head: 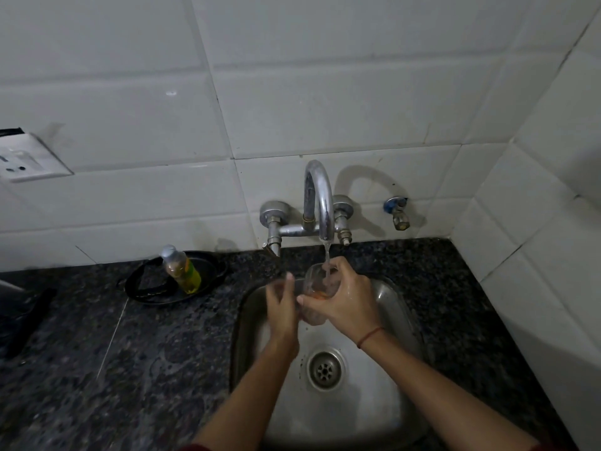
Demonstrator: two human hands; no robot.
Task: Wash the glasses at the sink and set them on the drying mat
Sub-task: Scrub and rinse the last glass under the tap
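A clear glass [318, 278] with an orange mark near its base is tilted under the running tap [320, 200], and water streams into its mouth. My right hand [348, 304] is wrapped around the glass from the right, over the steel sink [393, 307]. My left hand [282, 309] is blurred just left of the glass, fingers raised, thumb near the glass's lower side. Whether it grips anything cannot be told. No drying mat is in view.
A bottle of yellow-green liquid [182, 270] lies in a black pan [146, 289] on the dark granite counter [130, 369] left of the sink. A small side tap [397, 212] sticks out of the tiled wall. A wall socket [27, 157] and a dark object [22, 317] are at far left.
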